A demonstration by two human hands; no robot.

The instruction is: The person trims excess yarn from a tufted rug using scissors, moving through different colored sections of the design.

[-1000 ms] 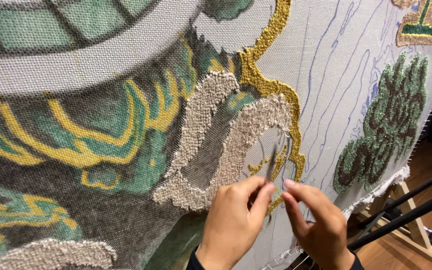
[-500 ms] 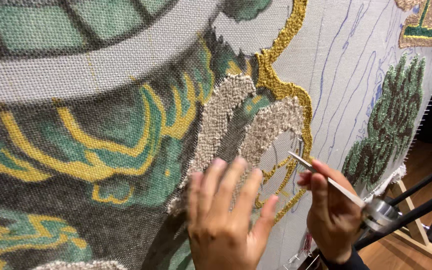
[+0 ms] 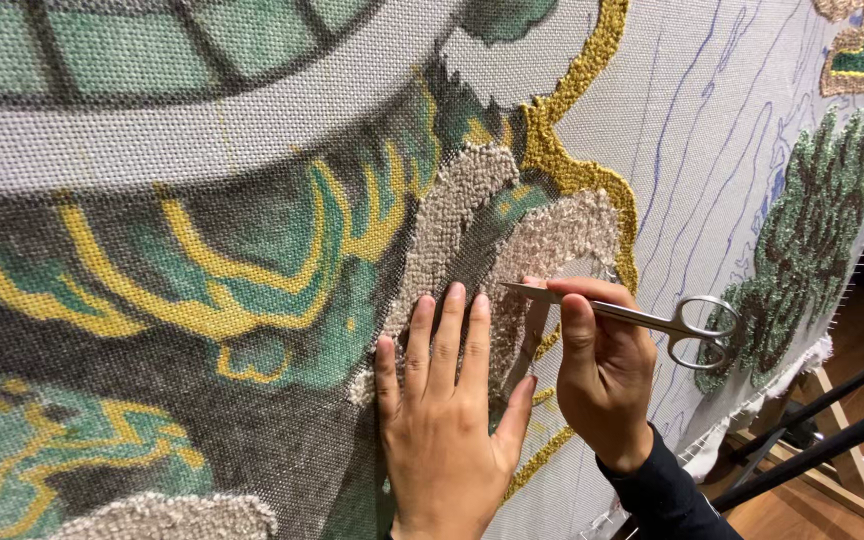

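A large tufting canvas point(image 3: 202, 130) stretched upright fills the view, printed with green, yellow and dark shapes. On it sits a beige looped yarn patch point(image 3: 452, 215) bordered by gold yarn point(image 3: 562, 150). My left hand point(image 3: 447, 420) lies flat on the cloth, fingers together, just below the beige patch. My right hand point(image 3: 602, 375) holds small silver scissors point(image 3: 652, 320) by the blades, tip pointing left toward the beige patch, the finger loops sticking out to the right.
A tufted green tree shape point(image 3: 802, 240) sits at the right on bare cloth with blue drawn lines point(image 3: 692, 160). Black metal bars point(image 3: 822, 430) and a wooden frame foot point(image 3: 832, 470) stand on the wooden floor at the lower right.
My left hand went from pinching near the right hand to lying flat on the cloth. The right hand brought the scissors up and turned their tip toward the beige patch.
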